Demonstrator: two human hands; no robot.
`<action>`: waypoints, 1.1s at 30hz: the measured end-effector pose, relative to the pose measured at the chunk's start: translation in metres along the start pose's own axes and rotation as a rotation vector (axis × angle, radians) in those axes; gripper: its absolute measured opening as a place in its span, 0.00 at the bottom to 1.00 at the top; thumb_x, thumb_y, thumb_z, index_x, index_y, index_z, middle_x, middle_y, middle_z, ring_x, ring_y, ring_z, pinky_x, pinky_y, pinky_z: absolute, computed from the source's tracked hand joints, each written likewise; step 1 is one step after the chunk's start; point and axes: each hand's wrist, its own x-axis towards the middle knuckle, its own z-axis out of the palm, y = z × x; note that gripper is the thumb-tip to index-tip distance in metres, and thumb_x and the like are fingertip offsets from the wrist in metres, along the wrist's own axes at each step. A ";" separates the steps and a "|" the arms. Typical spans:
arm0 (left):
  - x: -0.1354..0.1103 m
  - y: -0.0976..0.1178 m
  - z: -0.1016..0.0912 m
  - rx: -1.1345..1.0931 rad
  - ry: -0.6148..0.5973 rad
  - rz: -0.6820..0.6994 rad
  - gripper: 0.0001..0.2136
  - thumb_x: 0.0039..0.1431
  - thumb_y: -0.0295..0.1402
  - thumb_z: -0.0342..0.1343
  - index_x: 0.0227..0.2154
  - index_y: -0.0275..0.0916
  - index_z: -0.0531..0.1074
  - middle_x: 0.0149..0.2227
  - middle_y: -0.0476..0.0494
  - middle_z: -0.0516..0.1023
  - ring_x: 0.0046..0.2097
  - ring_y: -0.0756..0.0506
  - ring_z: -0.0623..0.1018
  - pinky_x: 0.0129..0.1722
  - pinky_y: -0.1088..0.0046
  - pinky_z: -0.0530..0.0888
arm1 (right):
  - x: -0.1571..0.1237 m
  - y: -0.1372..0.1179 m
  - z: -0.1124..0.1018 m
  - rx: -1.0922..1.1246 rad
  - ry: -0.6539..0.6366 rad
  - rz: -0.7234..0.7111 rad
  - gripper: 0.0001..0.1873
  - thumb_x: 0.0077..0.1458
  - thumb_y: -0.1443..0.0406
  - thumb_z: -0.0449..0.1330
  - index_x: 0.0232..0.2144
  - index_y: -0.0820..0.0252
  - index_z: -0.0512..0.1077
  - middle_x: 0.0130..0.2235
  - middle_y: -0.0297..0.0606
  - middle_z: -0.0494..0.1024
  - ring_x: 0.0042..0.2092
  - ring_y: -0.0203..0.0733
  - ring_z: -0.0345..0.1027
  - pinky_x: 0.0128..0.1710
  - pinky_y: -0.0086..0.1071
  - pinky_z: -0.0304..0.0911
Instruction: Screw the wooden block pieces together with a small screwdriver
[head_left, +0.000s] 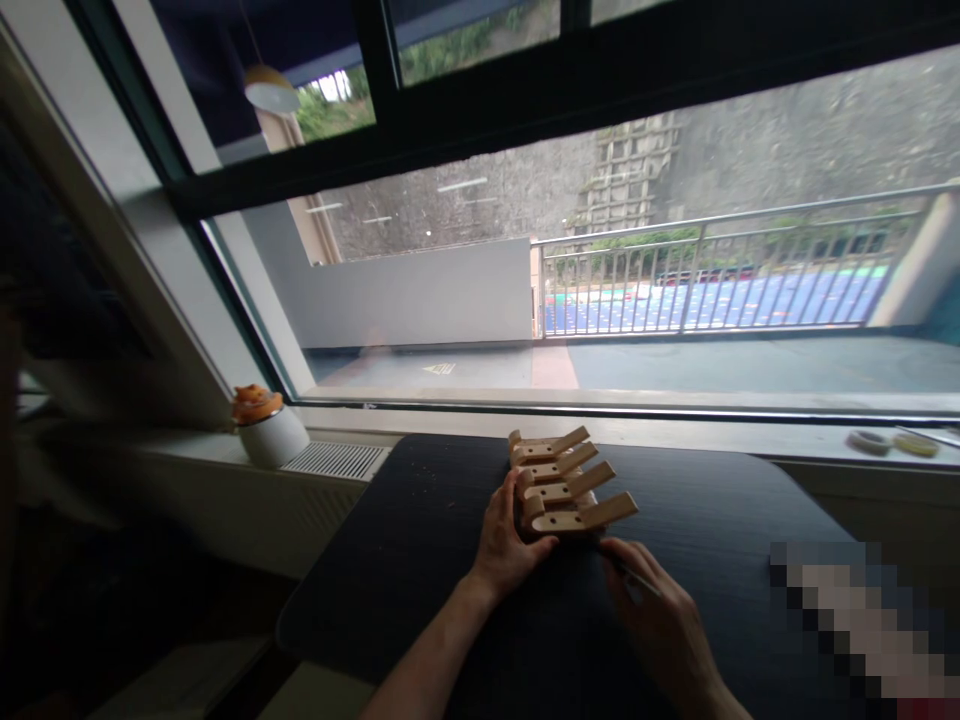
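A light wooden rack with several angled pegs lies flat on the black table, near its far edge. My left hand rests against the rack's left end, thumb and fingers wrapped round its near corner. My right hand sits just right of and below the rack, fingers curled round a thin, dark, rod-like tool whose tip points toward the rack's near edge. What kind of tool it is I cannot make out.
A white pot with an orange figure on top stands on the window sill at the left, beside a vent grille. Two small round objects lie on the sill at the right. A large window runs behind the table.
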 end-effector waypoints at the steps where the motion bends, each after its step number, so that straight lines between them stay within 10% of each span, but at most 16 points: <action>1: 0.001 -0.002 0.001 -0.020 -0.007 -0.025 0.48 0.39 0.33 0.67 0.61 0.44 0.45 0.58 0.38 0.61 0.59 0.37 0.63 0.58 0.55 0.62 | -0.001 -0.002 -0.002 -0.050 -0.023 -0.116 0.12 0.57 0.66 0.51 0.44 0.55 0.68 0.40 0.38 0.75 0.38 0.37 0.71 0.38 0.30 0.65; 6: 0.010 -0.008 -0.001 -0.033 -0.008 0.011 0.40 0.45 0.36 0.63 0.60 0.41 0.50 0.58 0.37 0.60 0.59 0.37 0.62 0.59 0.55 0.61 | 0.000 -0.017 -0.014 -0.232 -0.167 -0.479 0.16 0.53 0.74 0.49 0.40 0.53 0.71 0.36 0.38 0.74 0.33 0.37 0.68 0.32 0.30 0.64; 13: 0.018 -0.011 -0.006 0.068 -0.021 0.077 0.33 0.47 0.33 0.59 0.57 0.40 0.55 0.54 0.38 0.65 0.56 0.37 0.65 0.58 0.56 0.62 | 0.022 -0.017 -0.011 -0.323 -0.123 -0.552 0.14 0.55 0.74 0.49 0.40 0.58 0.69 0.32 0.38 0.73 0.32 0.38 0.68 0.32 0.31 0.64; 21: 0.012 -0.014 -0.004 0.003 -0.014 0.045 0.43 0.39 0.38 0.66 0.59 0.41 0.51 0.56 0.37 0.62 0.58 0.35 0.63 0.58 0.53 0.62 | 0.073 -0.028 -0.050 -0.267 -0.212 -0.227 0.11 0.60 0.64 0.46 0.41 0.55 0.67 0.46 0.41 0.73 0.43 0.39 0.70 0.39 0.31 0.65; 28: 0.011 -0.018 -0.005 -0.072 -0.031 0.033 0.43 0.38 0.36 0.67 0.58 0.42 0.52 0.55 0.39 0.61 0.57 0.36 0.64 0.58 0.53 0.62 | 0.106 -0.037 -0.059 -0.533 -0.657 -0.102 0.19 0.58 0.63 0.46 0.51 0.51 0.63 0.35 0.36 0.79 0.33 0.45 0.74 0.27 0.32 0.57; 33: 0.010 -0.020 -0.006 -0.155 -0.028 -0.003 0.42 0.37 0.36 0.68 0.57 0.42 0.55 0.54 0.39 0.62 0.57 0.37 0.64 0.58 0.55 0.62 | 0.120 -0.046 -0.060 -0.582 -0.779 -0.146 0.13 0.50 0.71 0.49 0.36 0.59 0.70 0.32 0.39 0.78 0.32 0.44 0.72 0.26 0.31 0.52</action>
